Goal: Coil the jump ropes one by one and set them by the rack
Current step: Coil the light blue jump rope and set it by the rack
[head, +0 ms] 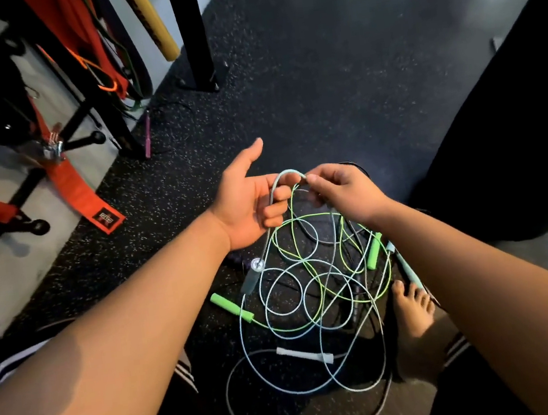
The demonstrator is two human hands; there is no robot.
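Looking barely started: left hand [248, 207] loosely curls round the pale blue rope [287, 172], right hand [343, 192] pinches it; pile [309, 273] uncoiled, purple rope [147, 133] by rack [190, 28] maybe done.

Ahead: bare rubber floor [335, 72], open.
Left: rack [122, 133] legs, black post [191, 27] and hanging red straps [73, 190] crowd the wall side.
Right: large dark shape [516, 143], possibly a bag, blocks.
Below: tangled jump ropes [310, 289] and a bare foot [413, 314].

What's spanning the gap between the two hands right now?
In the head view, a short arch of pale blue rope bridges it, gripped by the left hand and pinched by the right hand; a thin green rope hangs just beneath.
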